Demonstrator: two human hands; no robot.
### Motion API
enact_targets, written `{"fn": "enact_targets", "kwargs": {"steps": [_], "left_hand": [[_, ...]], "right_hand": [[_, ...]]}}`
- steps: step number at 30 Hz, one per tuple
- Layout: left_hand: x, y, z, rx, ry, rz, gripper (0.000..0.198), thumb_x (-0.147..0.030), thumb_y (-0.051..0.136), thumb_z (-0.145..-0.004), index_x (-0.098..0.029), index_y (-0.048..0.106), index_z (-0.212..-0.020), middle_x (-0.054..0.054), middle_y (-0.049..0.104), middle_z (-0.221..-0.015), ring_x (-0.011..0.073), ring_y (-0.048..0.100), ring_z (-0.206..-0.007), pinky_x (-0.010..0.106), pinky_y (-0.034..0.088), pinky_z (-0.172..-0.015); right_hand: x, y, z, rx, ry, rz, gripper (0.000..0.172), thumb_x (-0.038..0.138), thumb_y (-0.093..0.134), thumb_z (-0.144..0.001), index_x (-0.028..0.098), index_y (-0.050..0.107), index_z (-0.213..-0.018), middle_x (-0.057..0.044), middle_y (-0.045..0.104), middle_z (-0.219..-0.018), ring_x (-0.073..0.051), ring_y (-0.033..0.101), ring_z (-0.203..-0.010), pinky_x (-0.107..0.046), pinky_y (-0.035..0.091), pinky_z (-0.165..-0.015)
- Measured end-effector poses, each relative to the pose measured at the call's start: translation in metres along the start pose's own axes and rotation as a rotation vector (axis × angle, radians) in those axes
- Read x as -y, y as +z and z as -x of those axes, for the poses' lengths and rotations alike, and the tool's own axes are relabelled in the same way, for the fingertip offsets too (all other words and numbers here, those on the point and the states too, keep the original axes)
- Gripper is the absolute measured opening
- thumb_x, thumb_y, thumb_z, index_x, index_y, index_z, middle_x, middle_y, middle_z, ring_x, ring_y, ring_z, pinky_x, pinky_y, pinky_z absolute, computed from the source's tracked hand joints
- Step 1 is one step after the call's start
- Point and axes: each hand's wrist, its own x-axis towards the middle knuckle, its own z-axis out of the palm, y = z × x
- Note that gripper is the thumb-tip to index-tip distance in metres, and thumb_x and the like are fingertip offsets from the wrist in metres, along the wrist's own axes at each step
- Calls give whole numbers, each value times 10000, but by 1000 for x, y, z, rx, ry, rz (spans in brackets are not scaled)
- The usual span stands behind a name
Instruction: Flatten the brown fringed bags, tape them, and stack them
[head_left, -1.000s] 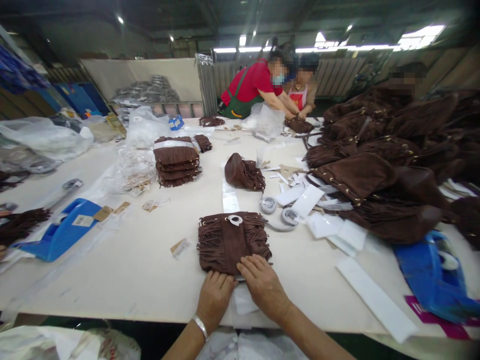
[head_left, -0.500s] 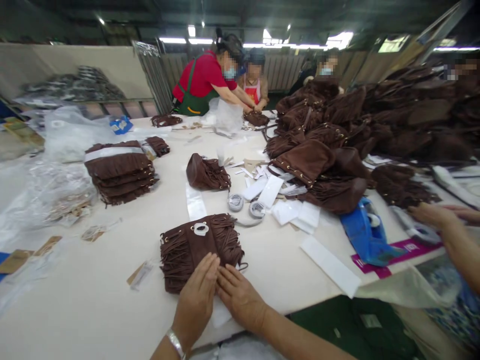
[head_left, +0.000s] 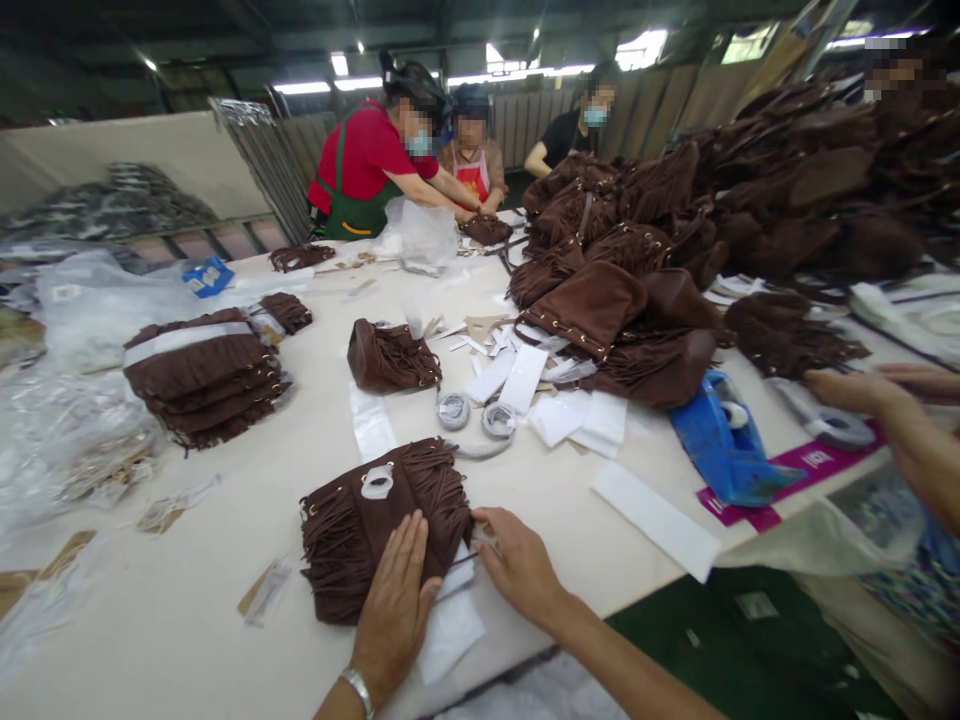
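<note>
A dark brown fringed bag [head_left: 375, 530] lies flat on the pale table, with a white tag near its top edge. My left hand [head_left: 401, 600] rests flat on the bag's lower right part, fingers stretched out together. At the bag's right edge is my right hand [head_left: 517, 565], its fingers curled and closed at a thin dark strap or fringe; what exactly they grip is too small to tell. White sheets [head_left: 450, 630] lie just below, between my hands.
Beyond the bag are a smaller brown bag [head_left: 394, 355] and rolled grey straps [head_left: 453, 411]. Stacked bags [head_left: 206, 375] stand left, a large bag heap [head_left: 600, 310] right. A blue tape dispenser [head_left: 724, 440] is near a co-worker's hands [head_left: 862, 395]. Other people stand behind the table.
My right hand has moved from beside my left hand to the bag's right edge and curled its fingers. My left hand now lies flatter on the bag. The camera view has shifted.
</note>
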Motion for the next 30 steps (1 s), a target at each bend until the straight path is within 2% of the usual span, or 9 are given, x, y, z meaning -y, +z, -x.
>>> {"fn": "enact_targets", "kwargs": {"steps": [3, 5, 9, 13, 17, 20, 25, 28, 30], "left_hand": [[-2, -2, -2, 37, 23, -31, 709, -366, 445, -966, -121, 105, -1537, 150, 247, -1582, 291, 218, -1464, 516, 329, -1156], [-3, -2, -3, 44, 31, -51, 759, -414, 477, -950, -112, 100, -1536, 160, 251, -1578, 298, 236, -1458, 519, 327, -1156], [-3, -2, -6, 34, 55, -74, 780, -441, 502, -938, -128, 113, -1538, 161, 279, -1568, 299, 271, -1445, 519, 335, -1150], [-1, -6, -8, 57, 94, -69, 646, -337, 483, -958, -223, 201, -1528, 110, 286, -1574, 287, 258, -1451, 526, 336, -1147], [4, -8, -5, 57, 155, 1, 552, -193, 415, -970, -301, 288, -1496, 54, 320, -1565, 256, 262, -1452, 538, 301, -1164], [7, -6, -2, 47, 190, 40, 558, -127, 375, -966, -284, 287, -1494, 62, 375, -1537, 249, 284, -1445, 565, 298, -1159], [8, 2, 4, -9, 158, 42, 594, -129, 413, -948, -184, 231, -1511, 114, 453, -1480, 252, 346, -1417, 560, 330, -1151], [10, 4, 7, -21, 154, 70, 599, -94, 373, -940, -180, 224, -1514, 112, 457, -1477, 241, 364, -1407, 548, 325, -1161], [11, 3, 8, -20, 149, 96, 609, -60, 336, -929, -182, 224, -1515, 110, 446, -1485, 237, 362, -1408, 541, 314, -1169]], "right_hand": [[-5, 18, -10, 7, 94, -38, 279, 107, 531, -816, 220, 559, -1069, -5, 677, -893, -156, 638, -741, -259, 514, -681], [-6, 26, -12, 1, 108, -37, 218, 78, 503, -800, 223, 557, -954, 16, 658, -814, -144, 614, -685, -235, 476, -634], [-9, 28, -7, 8, 44, -32, 183, 63, 483, -785, 220, 537, -861, 1, 624, -816, -158, 583, -762, -243, 444, -692], [-10, 21, -2, -9, -9, -51, 169, 64, 461, -799, 216, 520, -843, -13, 580, -811, -175, 546, -787, -265, 436, -716], [-3, 10, -6, -55, -6, -138, 219, 98, 489, -831, 198, 510, -1024, -50, 579, -980, -188, 545, -905, -296, 465, -800], [-1, 6, -15, 13, -89, -93, 280, 70, 488, -843, 196, 513, -1091, -57, 573, -1044, -191, 525, -997, -308, 457, -873], [-13, 12, -25, 110, -332, 183, 116, 99, 458, -925, 172, 547, -925, -47, 560, -886, -194, 499, -843, -311, 446, -761], [-19, 14, -23, 138, -521, 329, 141, 145, 434, -963, 168, 554, -892, -49, 546, -854, -193, 475, -779, -322, 414, -703], [-20, 16, -20, 135, -554, 352, 146, 150, 425, -968, 168, 555, -905, -49, 544, -861, -191, 471, -770, -325, 398, -686]]}}
